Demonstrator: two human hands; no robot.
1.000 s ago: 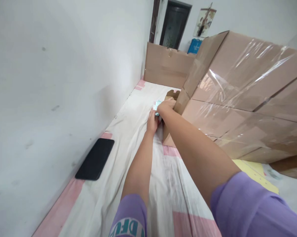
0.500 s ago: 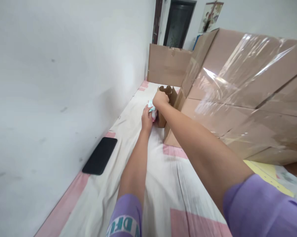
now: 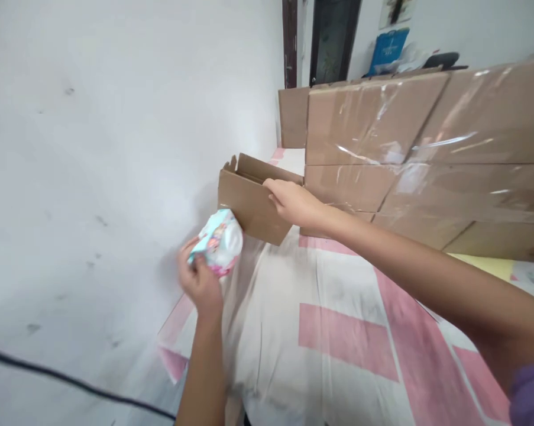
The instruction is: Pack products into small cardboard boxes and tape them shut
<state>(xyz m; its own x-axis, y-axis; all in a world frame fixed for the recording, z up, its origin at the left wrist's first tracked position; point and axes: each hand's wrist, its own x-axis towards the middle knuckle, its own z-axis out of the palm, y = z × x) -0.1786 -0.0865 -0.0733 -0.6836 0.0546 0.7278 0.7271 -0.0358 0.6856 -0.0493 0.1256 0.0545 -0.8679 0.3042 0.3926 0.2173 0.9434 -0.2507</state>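
Home bedroom used for storage — patterned bedsheet [image 3: 337, 331], stacked taped cartons [image 3: 426, 148], white wall [image 3: 116, 148], dark door [image 3: 333, 35]

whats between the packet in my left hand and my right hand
The side wall of the small open cardboard box, in the head view; the right hand holds its top edge.

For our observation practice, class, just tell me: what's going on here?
A person is working over a pink-and-white sheet. The left hand holds a small pastel packet just off the near corner of an open cardboard box. The right hand grips that box's wall at the rim. The box stands on the sheet beside a stack of taped cartons, close to a white wall.
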